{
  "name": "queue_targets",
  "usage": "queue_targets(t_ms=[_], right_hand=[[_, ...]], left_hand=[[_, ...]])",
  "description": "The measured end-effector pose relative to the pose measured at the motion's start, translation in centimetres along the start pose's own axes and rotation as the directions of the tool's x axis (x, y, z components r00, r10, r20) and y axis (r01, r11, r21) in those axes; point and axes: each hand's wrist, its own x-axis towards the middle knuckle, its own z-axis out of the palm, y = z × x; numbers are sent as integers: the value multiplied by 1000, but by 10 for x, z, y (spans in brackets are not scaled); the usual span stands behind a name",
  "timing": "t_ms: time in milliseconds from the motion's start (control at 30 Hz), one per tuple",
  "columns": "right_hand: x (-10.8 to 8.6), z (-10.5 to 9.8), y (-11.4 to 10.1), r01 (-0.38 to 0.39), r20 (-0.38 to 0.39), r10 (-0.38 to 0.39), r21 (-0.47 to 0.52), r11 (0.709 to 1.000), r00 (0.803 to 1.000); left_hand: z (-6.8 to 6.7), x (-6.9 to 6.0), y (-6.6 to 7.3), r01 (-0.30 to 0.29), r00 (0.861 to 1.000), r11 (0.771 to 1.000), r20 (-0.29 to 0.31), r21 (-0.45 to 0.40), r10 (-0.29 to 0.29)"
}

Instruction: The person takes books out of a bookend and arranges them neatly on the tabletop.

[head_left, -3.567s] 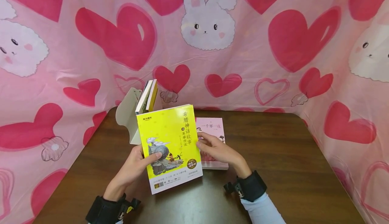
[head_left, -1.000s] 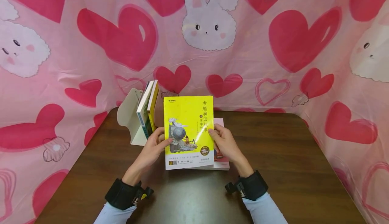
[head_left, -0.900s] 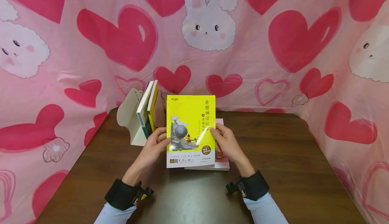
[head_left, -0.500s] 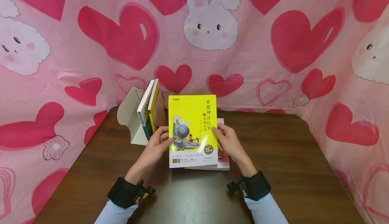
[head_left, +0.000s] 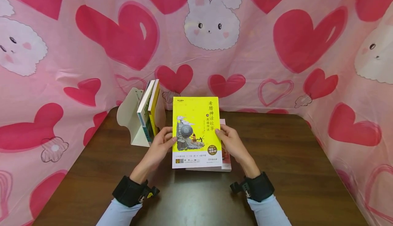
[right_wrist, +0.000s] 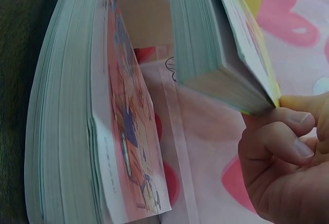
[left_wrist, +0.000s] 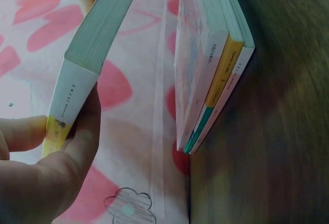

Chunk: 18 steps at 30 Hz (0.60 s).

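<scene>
Both hands hold up a yellow book (head_left: 196, 117) with a white lower band, its cover toward the head view. My left hand (head_left: 158, 147) grips its left edge, thumb on the cover; in the left wrist view the hand (left_wrist: 56, 167) pinches the spine (left_wrist: 72, 93). My right hand (head_left: 234, 147) pinches the right edge; the right wrist view shows the hand (right_wrist: 288, 152) at a corner of the pages (right_wrist: 205, 54). Behind and below the yellow book lies a pink book (head_left: 227, 166), mostly covered, on top of a stack (left_wrist: 221, 70) of several books, apart from the held one.
A cream bookend (head_left: 130, 117) stands at the back left of the brown table (head_left: 291, 157), with books (head_left: 148, 106) leaning upright beside it. A pink cloth (head_left: 251, 59) with hearts and rabbits hangs behind and at both sides.
The yellow book, earlier tilted and further left, is now nearly straight and in front of the pink book. My left hand has moved right with it, and my right hand now pinches its edge.
</scene>
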Motion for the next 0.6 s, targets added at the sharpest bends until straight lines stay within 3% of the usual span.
queue_targets(t_ms=[233,600], right_hand=[[1,-1,0,9,-28,-9,3,1000,1000],[1,-3,4,-60,-61,59,-23,998,996]], left_hand=[[5,4,0,24,1000,999,-18,-48,-25],[11,9,-3,62,998,998,-31,13,-62]])
